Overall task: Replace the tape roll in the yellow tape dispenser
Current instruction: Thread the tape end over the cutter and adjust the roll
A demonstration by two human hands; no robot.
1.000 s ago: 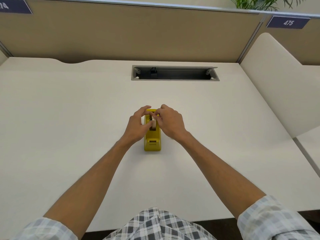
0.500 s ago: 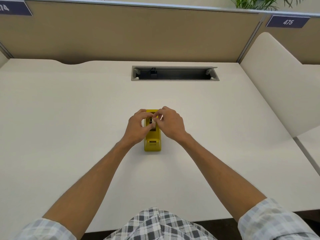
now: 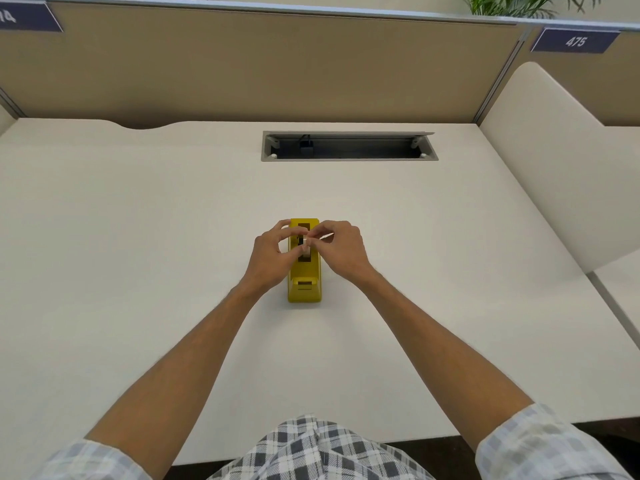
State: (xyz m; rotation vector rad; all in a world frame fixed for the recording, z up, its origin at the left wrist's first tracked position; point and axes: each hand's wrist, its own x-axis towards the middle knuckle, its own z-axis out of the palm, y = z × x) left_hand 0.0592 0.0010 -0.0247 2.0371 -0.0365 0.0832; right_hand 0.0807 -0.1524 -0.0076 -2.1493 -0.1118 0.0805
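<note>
A yellow tape dispenser [image 3: 304,287] stands in the middle of the white desk [image 3: 138,237], its cutter end toward me. In its top slot sits a pale tape roll [image 3: 306,250], mostly hidden by fingers. My left hand [image 3: 270,256] pinches the roll from the left side. My right hand [image 3: 341,249] pinches it from the right, fingertips meeting over the slot. Whether the roll rests fully seated in the dispenser is hidden.
An open grey cable tray [image 3: 348,147] is set into the desk behind the dispenser. A beige partition [image 3: 277,64] closes the back, and a white side divider [image 3: 554,161] rises at the right.
Both hands' fingers have curled lower over the dispenser's slot, and the tape roll has sunk down into it. The dispenser has not moved.
</note>
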